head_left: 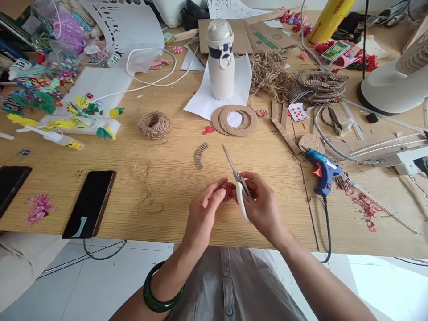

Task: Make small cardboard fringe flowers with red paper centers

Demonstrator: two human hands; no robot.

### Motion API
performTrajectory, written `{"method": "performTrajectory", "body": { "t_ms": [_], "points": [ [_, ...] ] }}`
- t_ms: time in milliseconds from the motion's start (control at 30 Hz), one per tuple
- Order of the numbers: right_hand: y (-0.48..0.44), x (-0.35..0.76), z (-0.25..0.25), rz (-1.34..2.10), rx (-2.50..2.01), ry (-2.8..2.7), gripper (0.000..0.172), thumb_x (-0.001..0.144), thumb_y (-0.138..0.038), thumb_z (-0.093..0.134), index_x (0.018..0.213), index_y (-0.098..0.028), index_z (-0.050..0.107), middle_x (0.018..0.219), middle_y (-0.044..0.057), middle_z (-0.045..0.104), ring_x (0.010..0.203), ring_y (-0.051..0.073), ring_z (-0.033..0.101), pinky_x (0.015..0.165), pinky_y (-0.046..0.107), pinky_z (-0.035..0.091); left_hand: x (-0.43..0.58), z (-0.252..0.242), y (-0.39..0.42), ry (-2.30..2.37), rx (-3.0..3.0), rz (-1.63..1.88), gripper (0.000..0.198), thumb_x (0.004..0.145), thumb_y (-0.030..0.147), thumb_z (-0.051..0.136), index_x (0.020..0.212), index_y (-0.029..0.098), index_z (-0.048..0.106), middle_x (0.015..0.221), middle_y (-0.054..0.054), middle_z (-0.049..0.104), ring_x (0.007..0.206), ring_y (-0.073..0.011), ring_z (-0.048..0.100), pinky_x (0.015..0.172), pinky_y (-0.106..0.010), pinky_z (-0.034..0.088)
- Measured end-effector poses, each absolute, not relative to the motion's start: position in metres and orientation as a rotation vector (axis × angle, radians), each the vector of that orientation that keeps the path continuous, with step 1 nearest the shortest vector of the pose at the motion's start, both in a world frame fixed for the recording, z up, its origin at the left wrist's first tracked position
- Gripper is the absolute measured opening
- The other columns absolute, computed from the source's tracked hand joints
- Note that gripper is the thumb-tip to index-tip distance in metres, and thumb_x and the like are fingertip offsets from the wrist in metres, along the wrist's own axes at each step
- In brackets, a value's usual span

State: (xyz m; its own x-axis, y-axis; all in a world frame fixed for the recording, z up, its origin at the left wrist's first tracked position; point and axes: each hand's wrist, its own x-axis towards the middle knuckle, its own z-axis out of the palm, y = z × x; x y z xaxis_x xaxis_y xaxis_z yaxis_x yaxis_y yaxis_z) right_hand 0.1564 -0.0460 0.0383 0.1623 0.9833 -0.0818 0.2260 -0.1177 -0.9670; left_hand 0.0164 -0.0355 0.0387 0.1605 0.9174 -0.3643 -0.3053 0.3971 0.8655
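My left hand [207, 207] pinches a small round cardboard rosette [229, 191] with a red centre and ridged edge. In my right hand [264, 205] are white-handled scissors [241, 200], their blades pointing up and away from me, beside the rosette. Part of the rosette is hidden behind my fingers and the scissors. Just beyond my hands lies a curved strip of corrugated cardboard [200, 156]. Several red paper discs [207, 130] rest near two overlapping cardboard rings [249, 129]. Another finished-looking rosette [262, 113] lies right of the rings.
A white bottle [221, 76] stands on white paper. Left are a twine ball [154, 125] and a phone [89, 204]. At right lie a blue glue gun [323, 169] with its cable, cardboard strips [286, 136] and coiled twine [321, 87]. A fan base [388, 89] stands far right.
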Motion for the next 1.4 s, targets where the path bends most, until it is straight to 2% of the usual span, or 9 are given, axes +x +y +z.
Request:
{"method": "performTrajectory", "body": {
  "t_ms": [100, 267, 433, 533, 667, 733, 867, 1100, 1400],
  "points": [
    [-0.045, 0.165, 0.044, 1.022, -1.575, -1.417, 0.026, 0.084, -0.025, 0.067, 0.109, -0.019, 0.061, 0.078, 0.001, 0.070, 0.066, 0.014, 0.061, 0.060, 0.024, 0.044, 0.008, 0.036, -0.033, 1.092, 0.958, 0.873, 0.029, 0.083, 0.033, 0.073, 0.108, 0.019, 0.076, 0.110, -0.007, 0.076, 0.103, -0.0220, 0.070, 0.093, -0.031, 0.055],
    [-0.038, 0.171, 0.054, 1.007, -1.585, -1.552, 0.027, 0.083, -0.024, 0.066, 0.109, -0.017, 0.062, 0.077, 0.001, 0.068, 0.064, 0.013, 0.057, 0.058, 0.024, 0.041, 0.003, 0.038, -0.030, 1.151, 0.973, 0.781, 0.023, 0.078, 0.036, 0.078, 0.090, 0.016, 0.078, 0.086, -0.006, 0.077, 0.077, -0.0187, 0.072, 0.076, -0.028, 0.059],
    [-0.034, 0.173, 0.052, 1.131, -1.478, -1.489, 0.025, 0.085, -0.026, 0.067, 0.109, -0.018, 0.062, 0.074, -0.001, 0.063, 0.063, 0.011, 0.053, 0.057, 0.024, 0.040, 0.002, 0.040, -0.029, 1.110, 0.870, 0.705, 0.026, 0.079, 0.039, 0.077, 0.089, 0.015, 0.079, 0.081, -0.006, 0.076, 0.070, -0.0169, 0.070, 0.072, -0.029, 0.060],
    [-0.039, 0.175, 0.049, 1.202, -1.454, -1.271, 0.033, 0.085, -0.037, 0.070, 0.109, -0.018, 0.059, 0.072, -0.001, 0.060, 0.062, 0.013, 0.053, 0.056, 0.026, 0.040, 0.001, 0.038, -0.027, 1.148, 0.842, 0.738, 0.026, 0.079, 0.039, 0.077, 0.087, 0.015, 0.080, 0.079, -0.006, 0.075, 0.066, -0.0146, 0.067, 0.066, -0.025, 0.059],
    [-0.053, 0.177, 0.052, 1.353, -1.505, -1.144, 0.046, 0.078, -0.048, 0.076, 0.108, -0.018, 0.057, 0.069, -0.003, 0.052, 0.061, 0.014, 0.048, 0.055, 0.028, 0.038, 0.001, 0.038, -0.022, 1.155, 0.693, 0.865, 0.020, 0.075, 0.036, 0.080, 0.074, 0.017, 0.078, 0.070, -0.001, 0.070, 0.058, -0.0107, 0.062, 0.057, -0.022, 0.056],
    [-0.062, 0.176, 0.054, 1.400, -1.541, -1.175, 0.051, 0.075, -0.051, 0.078, 0.107, -0.017, 0.058, 0.070, -0.003, 0.051, 0.063, 0.014, 0.047, 0.058, 0.029, 0.038, 0.002, 0.040, -0.019, 1.172, 0.627, 0.899, 0.019, 0.074, 0.036, 0.081, 0.073, 0.017, 0.078, 0.071, -0.002, 0.072, 0.062, -0.0118, 0.065, 0.059, -0.021, 0.057],
    [-0.073, 0.170, 0.054, 1.468, -1.543, -1.218, 0.055, 0.075, -0.057, 0.076, 0.110, -0.017, 0.061, 0.075, -0.001, 0.052, 0.068, 0.015, 0.048, 0.061, 0.029, 0.039, 0.006, 0.045, -0.016, 1.190, 0.569, 0.940, 0.021, 0.077, 0.036, 0.079, 0.082, 0.016, 0.080, 0.084, -0.006, 0.078, 0.084, -0.0190, 0.072, 0.075, -0.027, 0.060],
    [-0.074, 0.161, 0.045, 1.521, -1.513, -1.248, 0.055, 0.076, -0.057, 0.076, 0.111, -0.019, 0.061, 0.072, -0.003, 0.045, 0.067, 0.014, 0.043, 0.062, 0.028, 0.037, 0.013, 0.044, -0.020, 1.226, 0.524, 0.981, 0.025, 0.076, 0.040, 0.079, 0.083, 0.015, 0.080, 0.091, -0.009, 0.079, 0.093, -0.0249, 0.073, 0.081, -0.032, 0.059],
    [-0.074, 0.159, 0.048, 1.534, -1.517, -1.215, 0.057, 0.077, -0.056, 0.076, 0.115, -0.017, 0.061, 0.075, -0.002, 0.048, 0.068, 0.015, 0.043, 0.060, 0.028, 0.034, 0.021, 0.047, -0.024, 1.187, 0.465, 1.038, 0.022, 0.077, 0.038, 0.078, 0.076, 0.015, 0.077, 0.081, -0.007, 0.078, 0.081, -0.0226, 0.074, 0.078, -0.033, 0.059]
  ]
}}
